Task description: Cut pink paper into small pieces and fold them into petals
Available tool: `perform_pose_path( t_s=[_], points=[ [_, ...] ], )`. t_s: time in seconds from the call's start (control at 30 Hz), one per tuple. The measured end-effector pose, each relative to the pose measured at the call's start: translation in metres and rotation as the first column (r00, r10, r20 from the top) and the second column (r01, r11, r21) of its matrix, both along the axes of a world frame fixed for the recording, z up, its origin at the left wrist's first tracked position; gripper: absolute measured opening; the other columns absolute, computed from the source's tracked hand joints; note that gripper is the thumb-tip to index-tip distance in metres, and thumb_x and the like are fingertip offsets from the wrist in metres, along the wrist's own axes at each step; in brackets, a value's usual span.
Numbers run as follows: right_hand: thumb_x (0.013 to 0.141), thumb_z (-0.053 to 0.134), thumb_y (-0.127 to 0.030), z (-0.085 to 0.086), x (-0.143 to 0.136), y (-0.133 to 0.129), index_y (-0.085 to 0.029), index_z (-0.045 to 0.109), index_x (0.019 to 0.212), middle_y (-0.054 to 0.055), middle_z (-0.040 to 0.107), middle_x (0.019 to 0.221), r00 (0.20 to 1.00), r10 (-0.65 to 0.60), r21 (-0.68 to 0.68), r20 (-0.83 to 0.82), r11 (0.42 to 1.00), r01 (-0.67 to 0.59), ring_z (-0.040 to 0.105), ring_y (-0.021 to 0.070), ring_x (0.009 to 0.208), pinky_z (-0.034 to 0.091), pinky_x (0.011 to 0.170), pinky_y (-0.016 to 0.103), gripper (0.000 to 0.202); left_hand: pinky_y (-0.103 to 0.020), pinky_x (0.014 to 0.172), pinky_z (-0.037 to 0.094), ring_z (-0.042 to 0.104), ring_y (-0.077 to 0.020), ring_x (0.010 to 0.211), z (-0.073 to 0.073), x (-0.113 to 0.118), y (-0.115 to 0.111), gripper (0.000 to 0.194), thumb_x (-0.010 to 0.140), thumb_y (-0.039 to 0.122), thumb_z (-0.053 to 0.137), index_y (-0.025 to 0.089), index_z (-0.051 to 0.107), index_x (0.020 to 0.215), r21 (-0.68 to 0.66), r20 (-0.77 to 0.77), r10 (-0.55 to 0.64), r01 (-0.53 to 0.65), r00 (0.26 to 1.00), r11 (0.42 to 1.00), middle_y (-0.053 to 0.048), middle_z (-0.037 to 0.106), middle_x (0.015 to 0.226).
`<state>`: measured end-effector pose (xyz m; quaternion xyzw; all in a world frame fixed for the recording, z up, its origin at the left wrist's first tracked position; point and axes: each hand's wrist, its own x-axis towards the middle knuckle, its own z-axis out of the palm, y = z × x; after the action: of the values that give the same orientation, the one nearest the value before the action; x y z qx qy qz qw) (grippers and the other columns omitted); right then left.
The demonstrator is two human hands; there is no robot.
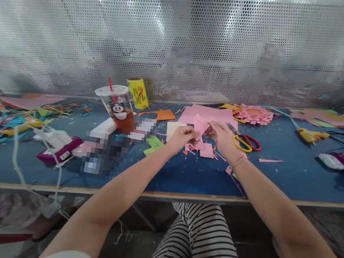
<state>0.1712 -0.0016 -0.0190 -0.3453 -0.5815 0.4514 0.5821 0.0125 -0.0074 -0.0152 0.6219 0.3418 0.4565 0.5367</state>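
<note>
Between my two hands is a small piece of pink paper (199, 124), held up over the table. My left hand (183, 137) pinches its lower left side with the fingers closed. On the other side, the fingers of my right hand (220, 136) close on its right edge. Behind it lies a larger pink sheet (188, 113). Small pink paper squares (207, 150) and thin scraps lie just below my hands. Scissors with red and yellow handles (247, 143) rest beside my right hand.
A lidded drink cup (121, 114) with a red straw stands left, near a yellow packet (137, 93). Behind the scissors sits a pink paper rosette (254, 114). A yellow glue gun (312, 135) and purple power strips (59, 150) with cables lie toward the sides. A perforated metal screen (140, 40) borders the back.
</note>
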Motion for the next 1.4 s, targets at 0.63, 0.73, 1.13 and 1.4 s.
perform_pose_path(
  t_s=[0.63,0.73,1.13,1.4],
  points=[
    [0.069,0.06,-0.038,0.002,-0.002,-0.005,-0.016,0.054,0.066,0.002,0.06,0.059,0.959,-0.027,0.089,0.281,0.996,0.002,0.058,0.0128,0.058,0.045,0.058,0.026,0.022,-0.026,0.062,0.049,0.054,-0.0082,0.055,-0.001,-0.004,0.01,0.024,0.059,0.032,0.07,0.016,0.058,0.071,0.041,0.202,0.181,-0.193,0.962,0.98,0.004,0.055,0.059],
    [0.069,0.06,-0.037,0.005,-0.002,-0.008,-0.016,0.054,0.065,0.001,0.058,0.058,0.954,-0.027,0.098,0.3,0.995,-0.003,0.057,0.0122,0.057,0.044,0.057,0.025,0.022,-0.025,0.059,0.048,0.052,-0.0075,0.054,0.0,-0.003,0.009,0.023,0.058,0.032,0.07,0.015,0.057,0.067,0.031,0.222,0.187,-0.198,0.957,0.98,0.004,0.054,0.057],
    [0.066,0.063,-0.037,-0.001,-0.003,-0.003,-0.017,0.054,0.069,-0.002,0.053,0.057,0.962,-0.049,0.109,0.269,0.994,0.02,0.052,0.0105,0.055,0.046,0.057,0.025,0.023,-0.024,0.061,0.048,0.052,-0.0064,0.054,0.002,-0.002,0.007,0.026,0.057,0.034,0.071,0.014,0.058,0.068,0.024,0.22,0.209,-0.219,0.953,0.975,0.004,0.054,0.059],
    [0.067,0.062,-0.039,0.002,-0.003,-0.006,-0.017,0.053,0.069,-0.001,0.054,0.057,0.952,-0.087,0.138,0.293,0.989,0.048,0.052,0.011,0.055,0.044,0.056,0.025,0.023,-0.025,0.061,0.048,0.054,-0.0077,0.055,0.0,-0.002,0.009,0.023,0.059,0.033,0.07,0.015,0.059,0.069,0.047,0.257,0.181,-0.199,0.949,0.979,0.003,0.056,0.06]
  ],
)
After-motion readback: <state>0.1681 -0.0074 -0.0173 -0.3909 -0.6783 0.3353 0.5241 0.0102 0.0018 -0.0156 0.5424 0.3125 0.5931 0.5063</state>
